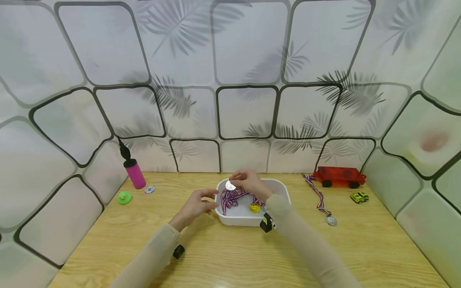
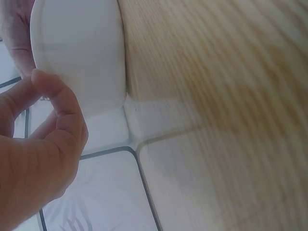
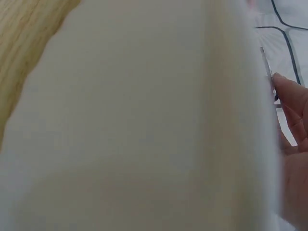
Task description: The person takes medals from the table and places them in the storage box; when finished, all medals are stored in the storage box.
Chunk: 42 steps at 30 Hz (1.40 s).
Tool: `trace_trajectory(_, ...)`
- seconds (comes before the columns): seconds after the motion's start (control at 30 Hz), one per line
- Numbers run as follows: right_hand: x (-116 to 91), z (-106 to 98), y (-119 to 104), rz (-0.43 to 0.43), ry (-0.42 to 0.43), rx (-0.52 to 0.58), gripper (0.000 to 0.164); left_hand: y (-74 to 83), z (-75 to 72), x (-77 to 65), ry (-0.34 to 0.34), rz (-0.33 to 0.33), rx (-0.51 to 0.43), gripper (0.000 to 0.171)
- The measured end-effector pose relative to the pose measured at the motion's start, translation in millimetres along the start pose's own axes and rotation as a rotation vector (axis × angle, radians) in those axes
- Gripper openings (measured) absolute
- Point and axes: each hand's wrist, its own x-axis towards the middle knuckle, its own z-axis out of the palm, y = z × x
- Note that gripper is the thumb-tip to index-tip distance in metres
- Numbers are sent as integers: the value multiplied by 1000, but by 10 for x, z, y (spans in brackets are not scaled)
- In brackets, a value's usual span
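Note:
Over the left part of a white plastic bin (image 1: 237, 220), my right hand (image 1: 249, 182) pinches a silver medal (image 1: 230, 185) between thumb and fingers. The right wrist view shows that medal (image 3: 267, 67) edge-on at the fingertips, with the bin's pale wall filling most of the picture. My left hand (image 1: 196, 206) is at the bin's left end, its fingertips right at the rim with a gap between them. Inside the bin lie red, white and blue ribbons (image 1: 230, 199) and a gold medal (image 1: 255, 207); part of another silver medal is hidden by my right wrist.
To the right, a silver medal (image 1: 331, 220) on a ribbon lies on the wooden table (image 1: 223, 256), near a red wagon (image 1: 338, 176) and a yellow-green toy car (image 1: 359, 197). A pink-and-black pump (image 1: 135, 174), green duck-faced toy (image 1: 124, 197) and round chip (image 1: 149, 189) are at left.

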Motion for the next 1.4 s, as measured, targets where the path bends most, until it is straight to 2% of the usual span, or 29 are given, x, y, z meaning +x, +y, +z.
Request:
trace_trajectory(0.17,20,81,63,9,17,-49,18,-5,1,-7,-6,15,-1,51)
trace_trajectory(0.27,37,121,112,30,-1,-72,19,-2,4,-8,-4,14,1,51)
trace_trajectory(0.43,46,165,163,44,-87,-127,20,6,10,-7,8,-6,-1,50)
trace_trajectory(0.57,46,193,195,19,-163,-195,19,12,12,-16,12,-16,-3,51)
trace_trajectory(0.8,59,229,224,-25,-235,-238,18,26,0,-22,-2,-15,13,51)
trace_trajectory(1.07,75,256,237,-45,-261,-357,15,15,7,-11,4,-14,15,52)
trace_trajectory(1.4,44,218,202,-58,-262,-417,12,4,8,-4,-6,1,28,51)
